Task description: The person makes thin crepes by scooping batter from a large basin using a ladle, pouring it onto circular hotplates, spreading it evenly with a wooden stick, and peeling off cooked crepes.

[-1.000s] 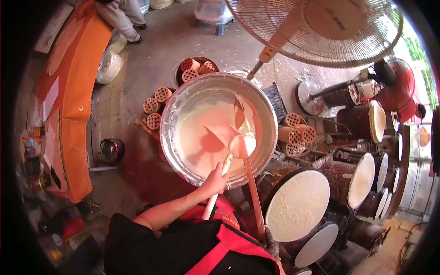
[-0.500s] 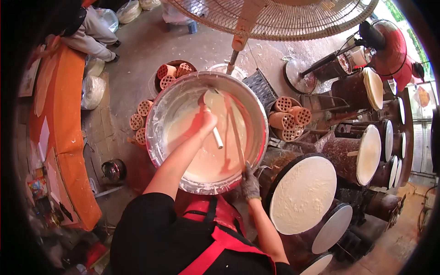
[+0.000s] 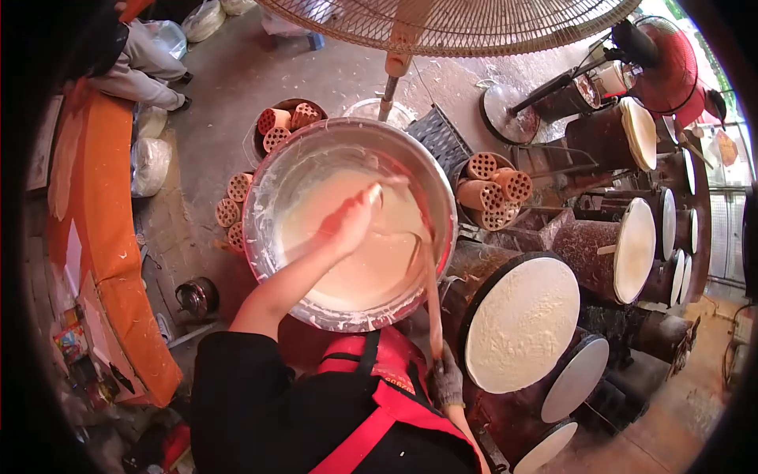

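Note:
A big metal basin (image 3: 430, 150) stands in front of me, holding pale, creamy batter (image 3: 355, 276). My left hand (image 3: 354, 220) is bare and reaches over the batter, fingers closed around a scraper with a white handle (image 3: 376, 192). The scraper's blade is hard to make out. My right hand (image 3: 447, 383), in a grey glove, is lower right outside the basin. It grips a long wooden stick (image 3: 433, 304), which slants across the basin's near right rim with its far end inside.
Round griddles on drum stoves line the right; the nearest carries a pale batter sheet (image 3: 521, 324). Perforated briquettes (image 3: 497, 189) sit beside the basin. A large fan (image 3: 450, 24) overhangs the far side. An orange-covered table (image 3: 110, 237) and another person's legs (image 3: 150, 71) are left.
My right hand has drawn the stick back toward me, down and right. My left hand still holds the scraper, now turned so its handle points another way.

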A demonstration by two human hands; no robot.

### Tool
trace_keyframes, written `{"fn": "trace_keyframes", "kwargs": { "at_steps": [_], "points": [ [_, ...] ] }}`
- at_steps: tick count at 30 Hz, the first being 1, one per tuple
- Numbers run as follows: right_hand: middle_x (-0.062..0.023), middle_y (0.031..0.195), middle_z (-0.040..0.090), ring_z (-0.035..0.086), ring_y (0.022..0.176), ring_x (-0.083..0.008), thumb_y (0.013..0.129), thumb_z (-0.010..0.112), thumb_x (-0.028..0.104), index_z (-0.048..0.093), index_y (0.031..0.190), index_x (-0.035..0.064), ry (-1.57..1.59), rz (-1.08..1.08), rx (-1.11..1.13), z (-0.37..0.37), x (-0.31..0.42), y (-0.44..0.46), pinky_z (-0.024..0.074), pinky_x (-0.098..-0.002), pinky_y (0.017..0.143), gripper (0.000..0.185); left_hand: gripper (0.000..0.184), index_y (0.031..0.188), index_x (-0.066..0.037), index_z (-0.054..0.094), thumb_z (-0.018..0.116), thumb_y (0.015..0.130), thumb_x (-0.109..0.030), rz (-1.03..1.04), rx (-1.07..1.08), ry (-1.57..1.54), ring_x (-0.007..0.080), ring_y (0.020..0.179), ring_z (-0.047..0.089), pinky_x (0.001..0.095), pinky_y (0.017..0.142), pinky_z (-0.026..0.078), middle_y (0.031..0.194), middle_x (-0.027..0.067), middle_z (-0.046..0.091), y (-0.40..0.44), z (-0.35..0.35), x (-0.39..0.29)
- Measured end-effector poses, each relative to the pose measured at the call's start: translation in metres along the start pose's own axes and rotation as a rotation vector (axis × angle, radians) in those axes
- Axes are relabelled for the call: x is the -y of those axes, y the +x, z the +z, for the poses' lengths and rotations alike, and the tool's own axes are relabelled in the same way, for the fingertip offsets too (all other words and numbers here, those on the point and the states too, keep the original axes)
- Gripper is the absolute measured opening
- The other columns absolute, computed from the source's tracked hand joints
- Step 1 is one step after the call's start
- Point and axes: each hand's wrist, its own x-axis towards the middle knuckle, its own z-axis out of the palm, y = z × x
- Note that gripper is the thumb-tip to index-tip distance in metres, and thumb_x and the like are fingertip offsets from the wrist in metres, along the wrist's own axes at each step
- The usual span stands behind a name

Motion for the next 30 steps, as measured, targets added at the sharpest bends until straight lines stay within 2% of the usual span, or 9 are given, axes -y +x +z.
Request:
{"fn": "trace_keyframes", "kwargs": {
  "at_steps": [3,6,8,10,17,21,22,26,30],
  "points": [
    [-0.0236,0.09,0.058,0.06,0.071,-0.0337,0.089,0.044,0.021,0.042,0.128,0.0145,0.057,-0.127,-0.069,0.038,-0.013,0.051,0.0472,-0.0385,0.063,0.04,0.017,0.102,-0.003,0.046,0.042,0.087,-0.011,-0.236,-0.02,0.393,0.0231,0.056,0.061,0.0333,0.042,0.047,0.07,0.0122,0.058,0.028,0.027,0.02],
    [-0.0236,0.093,0.059,0.06,0.077,-0.0358,0.09,0.043,0.024,0.041,0.128,0.0114,0.334,0.006,0.136,0.043,0.011,0.086,0.0468,-0.0416,0.067,0.04,0.022,0.106,-0.006,0.045,0.036,0.092,-0.02,-0.305,0.01,-0.154,0.0208,0.054,0.058,0.0322,0.043,0.047,0.068,0.0115,0.056,0.001,0.104,0.026],
    [-0.0232,0.099,0.059,0.059,0.086,-0.0389,0.091,0.042,0.026,0.037,0.131,0.0104,0.423,0.189,0.282,0.037,0.014,0.086,0.0462,-0.0445,0.073,0.043,0.01,0.096,-0.008,0.043,0.038,0.09,-0.015,-0.461,0.492,-0.698,0.0135,0.047,0.05,0.0258,0.037,0.04,0.063,0.0055,0.049,0.001,0.064,0.003],
    [-0.0234,0.096,0.059,0.058,0.083,-0.039,0.09,0.044,0.023,0.04,0.128,0.0088,0.25,0.071,0.204,0.021,0.02,0.077,0.0467,-0.0439,0.072,0.041,0.004,0.089,-0.011,0.038,0.039,0.087,-0.008,-0.691,0.84,-1.266,0.005,0.041,0.034,0.0184,0.033,0.031,0.059,-0.0026,0.036,-0.01,0.042,-0.017],
    [-0.0252,0.11,0.053,0.055,0.094,-0.0404,0.088,0.044,0.014,0.038,0.13,0.0134,0.041,-0.238,0.145,-0.009,-0.01,0.031,0.0452,-0.0422,0.083,0.043,0.012,0.096,-0.008,0.036,0.043,0.087,-0.004,-0.685,0.628,-1.955,0.0018,0.042,0.031,0.0136,0.032,0.024,0.061,-0.0028,0.035,-0.083,-0.026,-0.055],
    [-0.0294,0.093,0.056,0.056,0.085,-0.0437,0.085,0.046,0.009,0.03,0.135,0.0162,0.003,-0.433,0.221,-0.034,-0.007,0.008,0.0435,-0.0496,0.074,0.053,0.016,0.102,-0.005,0.04,0.043,0.087,-0.003,-0.653,0.384,-2.257,0.0018,0.043,0.031,0.0126,0.031,0.025,0.061,-0.0027,0.034,-0.119,-0.109,-0.068],
    [-0.0287,0.084,0.057,0.057,0.075,-0.0438,0.085,0.046,0.008,0.026,0.137,0.0177,0.024,-0.569,0.16,-0.027,-0.017,0.009,0.0429,-0.0513,0.065,0.056,0.016,0.102,-0.005,0.04,0.044,0.087,-0.003,-0.602,0.38,-2.283,0.002,0.043,0.032,0.0127,0.031,0.025,0.061,-0.0026,0.034,-0.128,-0.134,-0.074],
    [-0.0266,0.082,0.057,0.058,0.072,-0.0422,0.087,0.047,0.012,0.032,0.135,0.0195,0.146,-0.853,0.056,-0.046,-0.003,-0.015,0.0452,-0.0464,0.06,0.051,0.016,0.103,-0.002,0.04,0.044,0.087,-0.004,-0.417,0.252,-2.231,0.0022,0.044,0.033,0.0129,0.031,0.026,0.062,-0.0022,0.035,-0.153,-0.244,-0.105],
    [-0.0213,0.077,0.058,0.058,0.067,-0.0388,0.088,0.049,0.015,0.033,0.135,0.0195,0.109,-0.913,0.041,-0.069,0.032,-0.036,0.0446,-0.0429,0.059,0.05,0.018,0.109,-0.001,0.04,0.041,0.091,-0.006,-0.425,0.183,-2.225,0.0037,0.039,0.031,0.0149,0.028,0.027,0.062,-0.0001,0.034,-0.164,-0.357,-0.13]
  ]
}}
